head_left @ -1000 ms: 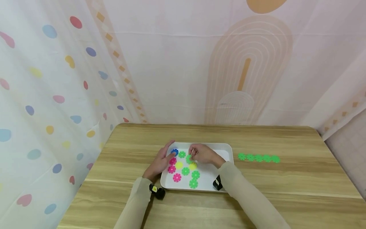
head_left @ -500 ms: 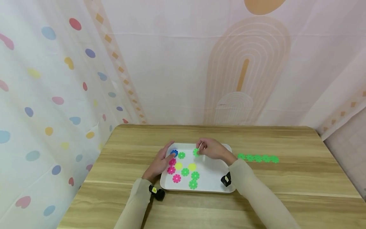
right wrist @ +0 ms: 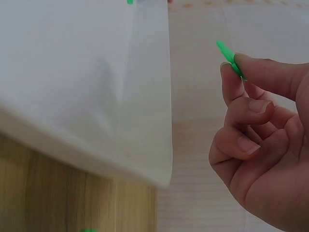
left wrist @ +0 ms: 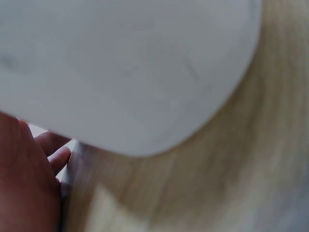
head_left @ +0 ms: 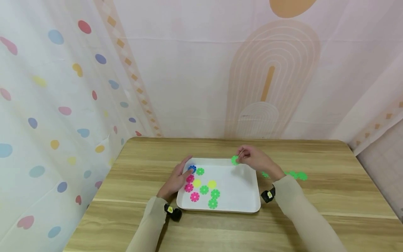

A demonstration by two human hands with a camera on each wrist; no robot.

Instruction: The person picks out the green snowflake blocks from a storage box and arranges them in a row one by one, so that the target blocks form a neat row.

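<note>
Further right now: pinched green disc (head_left: 234,160)

Left grip (left wrist: 26,179) (cropped) beside the white tray (left wrist: 130,82).

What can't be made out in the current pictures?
Head: the right forearm hides the middle of the row of green notched plastic discs.
Head: the left thumb covers part of the blue round plastic piece.
Left wrist: the left edge cuts off the left hand.
Right wrist: the pinched green disc stands nearly edge-on, its slots unreadable.
</note>
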